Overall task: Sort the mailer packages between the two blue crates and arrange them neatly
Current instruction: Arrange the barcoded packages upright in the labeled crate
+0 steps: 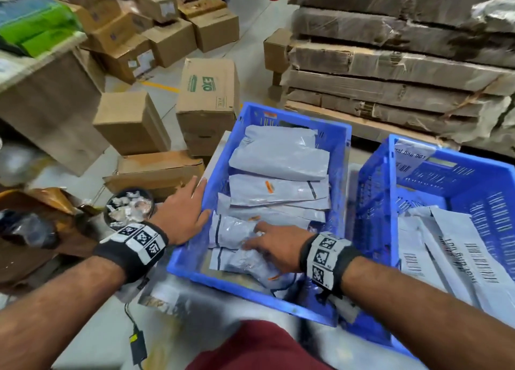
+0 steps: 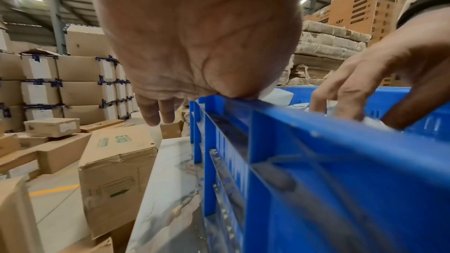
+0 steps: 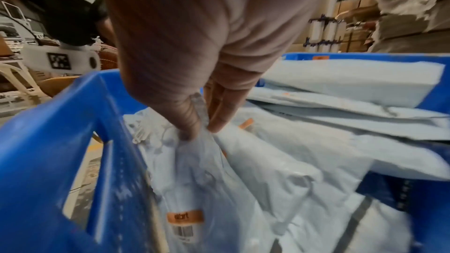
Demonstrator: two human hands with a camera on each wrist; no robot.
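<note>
Right hand (image 1: 274, 245), thumb and fingers pinched on a crumpled grey mailer (image 1: 234, 231) at the near end of the left blue crate (image 1: 214, 185), apparently to lift it; left hand (image 1: 185, 212), fingers straight, braced the rim; white mailers (image 1: 451, 247) lay in the right crate (image 1: 473, 180).

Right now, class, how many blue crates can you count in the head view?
2. The left crate sits in the middle, stacked with grey mailers; the right crate stands beside it at the picture's right edge, partly cut off. None other shows.
</note>
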